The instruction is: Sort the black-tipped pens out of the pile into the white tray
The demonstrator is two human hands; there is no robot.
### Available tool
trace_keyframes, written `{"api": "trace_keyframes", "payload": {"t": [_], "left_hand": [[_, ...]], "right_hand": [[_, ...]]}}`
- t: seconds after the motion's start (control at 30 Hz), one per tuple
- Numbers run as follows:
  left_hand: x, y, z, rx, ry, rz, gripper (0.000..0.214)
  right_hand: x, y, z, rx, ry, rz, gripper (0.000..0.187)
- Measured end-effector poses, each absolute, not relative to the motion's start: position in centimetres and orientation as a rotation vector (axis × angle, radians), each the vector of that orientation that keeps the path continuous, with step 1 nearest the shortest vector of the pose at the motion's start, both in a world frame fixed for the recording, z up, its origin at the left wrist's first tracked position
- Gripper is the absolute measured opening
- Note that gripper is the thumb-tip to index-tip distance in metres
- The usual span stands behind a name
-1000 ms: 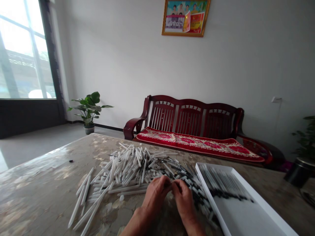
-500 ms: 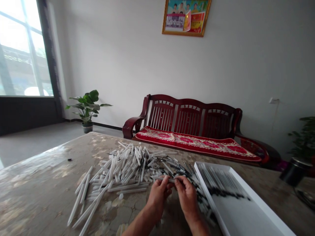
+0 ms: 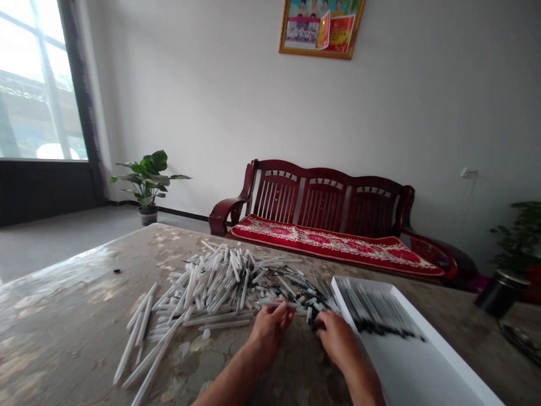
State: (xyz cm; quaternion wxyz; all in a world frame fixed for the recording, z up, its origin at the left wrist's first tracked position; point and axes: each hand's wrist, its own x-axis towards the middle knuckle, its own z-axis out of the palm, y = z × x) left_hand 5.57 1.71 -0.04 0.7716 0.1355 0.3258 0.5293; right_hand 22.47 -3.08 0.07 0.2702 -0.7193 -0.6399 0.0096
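A heap of white pen barrels [image 3: 211, 285] lies on the marbled table [image 3: 63, 316], with black refills and small caps [image 3: 302, 290] mixed in at its right side. My left hand [image 3: 268, 327] is closed in a pinch on a thin white pen part that points right. My right hand [image 3: 336, 338] rests at the right edge of the heap, fingers curled onto the small black pieces; what it holds is hidden. The hands are a short way apart.
A white tray [image 3: 422, 372] with a row of dark pens stands right of my right hand. Behind the table are a red wooden bench [image 3: 329, 220], a potted plant [image 3: 147, 180], a window at the left and a black pot [image 3: 499, 293] at the right.
My hands, which were together at the pen part, have separated. The right hand has moved right and down to the heap's edge. The left hand keeps the part.
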Motion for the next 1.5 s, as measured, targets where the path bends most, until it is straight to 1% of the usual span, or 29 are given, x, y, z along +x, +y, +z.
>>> {"api": "trace_keyframes", "payload": {"t": [0.13, 0.23, 0.33, 0.43, 0.53, 0.8, 1.1, 1.27, 1.5], "left_hand": [[5.5, 1.8, -0.1, 0.28, 0.698, 1.138, 0.015], [5.5, 2.0, -0.1, 0.266, 0.677, 1.131, 0.013], [5.4, 2.1, -0.1, 0.264, 0.658, 1.129, 0.013], [5.4, 2.3, -0.1, 0.264, 0.647, 1.134, 0.014], [5.3, 2.4, -0.1, 0.255, 0.634, 1.138, 0.015], [5.4, 2.2, -0.3, 0.299, 0.612, 1.138, 0.013], [5.4, 2.3, -0.2, 0.374, 0.616, 1.141, 0.014], [5.4, 2.3, -0.3, 0.414, 0.622, 1.119, 0.011], [5.3, 2.5, -0.2, 0.415, 0.614, 1.114, 0.01]], "right_hand": [[21.8, -2.9, -0.1, -2.003, -1.823, -0.002, 0.029], [21.4, -2.2, -0.1, -1.843, -1.663, 0.045, 0.024], [20.5, -1.4, -0.3, -1.563, -1.376, 0.304, 0.018], [19.2, -0.9, -0.5, -1.377, -1.088, 0.59, 0.03], [18.1, -0.9, -0.8, -1.287, -0.93, 0.703, 0.034], [17.8, -0.8, -1.4, -1.232, -0.805, 0.784, 0.037], [17.9, -1.0, -1.4, -1.271, -0.835, 0.733, 0.037], [18.1, -1.1, -1.4, -1.305, -0.866, 0.699, 0.035], [17.3, -1.2, -1.0, -1.161, -0.762, 0.805, 0.035]]}}
